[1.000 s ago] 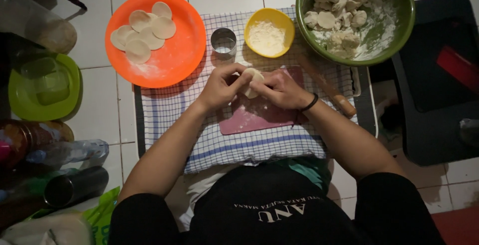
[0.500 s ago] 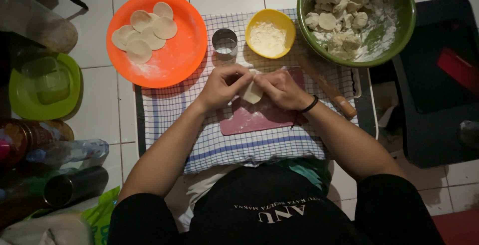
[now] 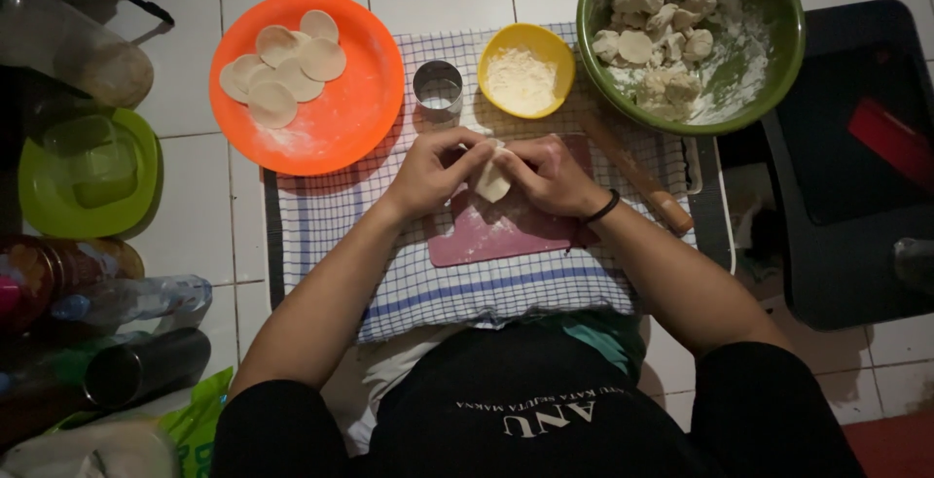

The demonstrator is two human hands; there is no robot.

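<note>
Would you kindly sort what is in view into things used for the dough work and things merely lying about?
In use: left hand and right hand holding dough piece; pink board; flour bowl; ring cutter; orange plate; green bowl; rolling pin.
Lying about: bottles; lime plate.

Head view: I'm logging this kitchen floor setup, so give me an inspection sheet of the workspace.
Surface: white tiled floor with a blue checked cloth; a pink board lies on the cloth.
Job's things: a piece of dough over the board; orange plate with flat dough rounds; green bowl of floured dough lumps; yellow bowl of flour; metal ring cutter; wooden rolling pin.
Clutter: bottles and a lime-green plate at the left edge.
Hands: left hand and right hand both pinch the dough.
Cables: nothing seen.
Surroundings: dark tray beside the cloth.
</note>
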